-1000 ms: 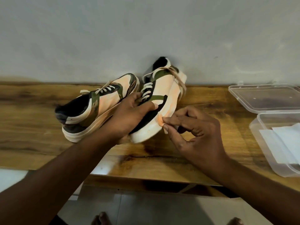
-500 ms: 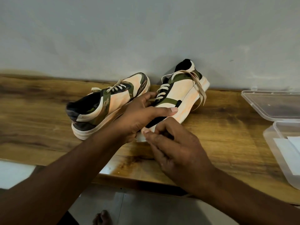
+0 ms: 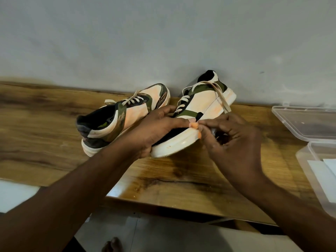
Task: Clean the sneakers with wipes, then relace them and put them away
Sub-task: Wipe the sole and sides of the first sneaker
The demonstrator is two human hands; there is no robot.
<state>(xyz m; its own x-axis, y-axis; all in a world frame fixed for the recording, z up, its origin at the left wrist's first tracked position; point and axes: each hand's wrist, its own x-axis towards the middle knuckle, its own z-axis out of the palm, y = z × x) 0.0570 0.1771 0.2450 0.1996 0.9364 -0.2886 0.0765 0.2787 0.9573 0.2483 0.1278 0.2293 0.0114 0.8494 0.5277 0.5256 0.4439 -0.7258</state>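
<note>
While the left hand (image 3: 160, 128) grips the right-hand sneaker (image 3: 196, 113) at table (image 3: 45, 128) centre, the right hand (image 3: 231, 140), at 3 o'clock, pinches something indistinct against its sole; wiping calls for short, firm strokes.

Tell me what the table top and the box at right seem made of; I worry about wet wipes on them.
Table top: looks like wood or wood-look laminate, glossy, with grain streaks and reflections. Box: clear plastic, see-through walls, white sheets visible inside; its lid looks the same.
</note>
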